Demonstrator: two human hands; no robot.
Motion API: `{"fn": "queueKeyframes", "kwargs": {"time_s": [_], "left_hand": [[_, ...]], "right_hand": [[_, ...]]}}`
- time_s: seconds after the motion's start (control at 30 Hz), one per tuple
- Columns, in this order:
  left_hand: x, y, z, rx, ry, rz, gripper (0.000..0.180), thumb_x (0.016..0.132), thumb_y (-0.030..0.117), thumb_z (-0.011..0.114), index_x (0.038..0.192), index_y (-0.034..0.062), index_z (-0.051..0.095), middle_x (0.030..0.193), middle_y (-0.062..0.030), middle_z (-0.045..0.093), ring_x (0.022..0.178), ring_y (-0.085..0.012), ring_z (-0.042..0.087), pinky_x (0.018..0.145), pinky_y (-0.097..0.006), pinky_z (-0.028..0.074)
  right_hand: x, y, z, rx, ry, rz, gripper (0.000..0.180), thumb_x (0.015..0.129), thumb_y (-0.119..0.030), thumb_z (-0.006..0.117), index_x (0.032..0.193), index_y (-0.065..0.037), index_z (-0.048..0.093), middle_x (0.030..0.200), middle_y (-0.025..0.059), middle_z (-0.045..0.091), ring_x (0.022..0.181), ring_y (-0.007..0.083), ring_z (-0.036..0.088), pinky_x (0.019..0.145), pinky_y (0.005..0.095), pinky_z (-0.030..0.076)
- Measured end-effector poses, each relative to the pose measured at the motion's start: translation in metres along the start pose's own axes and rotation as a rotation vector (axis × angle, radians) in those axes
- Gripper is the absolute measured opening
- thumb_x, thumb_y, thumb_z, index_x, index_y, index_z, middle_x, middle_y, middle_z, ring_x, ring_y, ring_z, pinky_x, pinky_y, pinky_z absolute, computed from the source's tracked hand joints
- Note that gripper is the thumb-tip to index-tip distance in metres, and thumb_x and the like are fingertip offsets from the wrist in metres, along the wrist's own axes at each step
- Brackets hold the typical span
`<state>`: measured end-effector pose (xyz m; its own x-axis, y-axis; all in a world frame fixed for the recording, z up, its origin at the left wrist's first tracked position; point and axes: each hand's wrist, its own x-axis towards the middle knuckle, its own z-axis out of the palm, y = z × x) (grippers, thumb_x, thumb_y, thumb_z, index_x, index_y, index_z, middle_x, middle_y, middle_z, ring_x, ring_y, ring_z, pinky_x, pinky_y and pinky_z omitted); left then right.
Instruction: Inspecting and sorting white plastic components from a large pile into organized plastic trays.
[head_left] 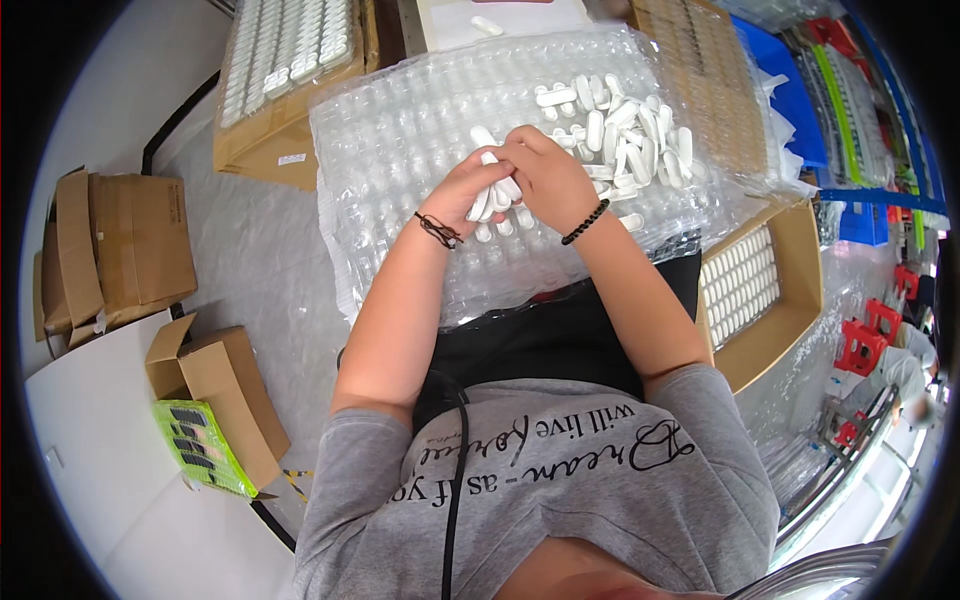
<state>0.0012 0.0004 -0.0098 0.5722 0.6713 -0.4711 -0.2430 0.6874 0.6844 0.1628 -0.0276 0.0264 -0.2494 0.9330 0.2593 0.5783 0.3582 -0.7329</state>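
Head view, centre of the frame: the left hand (462,192) has its fingers curled around a small bunch of white oblong pieces (492,200), while the right hand (556,182) meets it with bent fingers, though whether these grip a piece cannot be told. Right of the hands, toward the upper right, a loose pile (640,140) of similar pieces lies on clear, bumpy plastic sheeting (400,120), and an open cardboard box (772,352) at right holds neat white rows.

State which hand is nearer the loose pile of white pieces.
Right. The right hand sits just left of the pile; the left hand lies farther left, beyond the right one.
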Motion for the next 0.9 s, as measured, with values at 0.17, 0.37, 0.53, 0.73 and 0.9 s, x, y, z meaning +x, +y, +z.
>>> {"fn": "queueKeyframes", "kwargs": {"time_s": [0.17, 0.37, 0.53, 0.73, 0.9], "left_hand": [[0.001, 0.001, -0.001, -0.024, -0.036, 0.001, 0.010, 0.088, 0.021, 0.058, 0.093, 0.0132, 0.055, 0.086, -0.0040, 0.060, 0.073, -0.0186, 0.063, 0.045, -0.027, 0.046], [0.004, -0.002, -0.013, -0.264, -0.094, 0.072, 0.008, 0.085, 0.018, 0.058, 0.085, 0.0144, 0.051, 0.083, -0.0041, 0.055, 0.072, -0.0207, 0.058, 0.045, -0.029, 0.044], [0.000, 0.001, -0.017, -0.426, -0.139, 0.193, 0.009, 0.084, 0.017, 0.057, 0.083, 0.0149, 0.048, 0.082, -0.0045, 0.055, 0.075, -0.0217, 0.058, 0.046, -0.031, 0.044], [0.000, 0.003, -0.014, -0.338, -0.017, 0.310, 0.016, 0.083, 0.015, 0.058, 0.098, 0.0177, 0.053, 0.084, -0.0030, 0.052, 0.076, -0.0212, 0.054, 0.050, -0.032, 0.046], [0.001, 0.003, -0.006, -0.117, 0.107, 0.263, 0.026, 0.084, 0.010, 0.057, 0.109, 0.0085, 0.052, 0.083, -0.0052, 0.056, 0.075, -0.0211, 0.058, 0.050, -0.033, 0.048]], "right_hand": [[0.004, 0.036, -0.003, -0.115, 0.153, 0.118, 0.021, 0.079, 0.001, 0.054, 0.098, -0.003, 0.063, 0.094, 0.0122, 0.060, 0.083, 0.0306, 0.060, 0.075, 0.0387, 0.051], [0.005, 0.078, 0.001, -0.536, -0.128, 0.305, 0.022, 0.080, -0.009, 0.061, 0.102, -0.008, 0.066, 0.103, 0.0100, 0.061, 0.103, 0.0305, 0.054, 0.087, 0.0425, 0.047], [0.007, 0.091, 0.001, -0.435, -0.126, 0.274, 0.021, 0.083, -0.015, 0.064, 0.101, -0.005, 0.066, 0.104, 0.0126, 0.061, 0.098, 0.0318, 0.056, 0.086, 0.0422, 0.048], [0.003, 0.090, 0.003, -0.226, 0.001, 0.350, 0.026, 0.080, -0.006, 0.062, 0.105, -0.002, 0.063, 0.096, 0.0170, 0.060, 0.091, 0.0335, 0.059, 0.082, 0.0399, 0.048], [0.001, 0.091, -0.001, -0.284, -0.074, 0.312, 0.027, 0.081, -0.005, 0.058, 0.107, -0.005, 0.062, 0.100, 0.0173, 0.059, 0.095, 0.0342, 0.059, 0.083, 0.0414, 0.048]]}}
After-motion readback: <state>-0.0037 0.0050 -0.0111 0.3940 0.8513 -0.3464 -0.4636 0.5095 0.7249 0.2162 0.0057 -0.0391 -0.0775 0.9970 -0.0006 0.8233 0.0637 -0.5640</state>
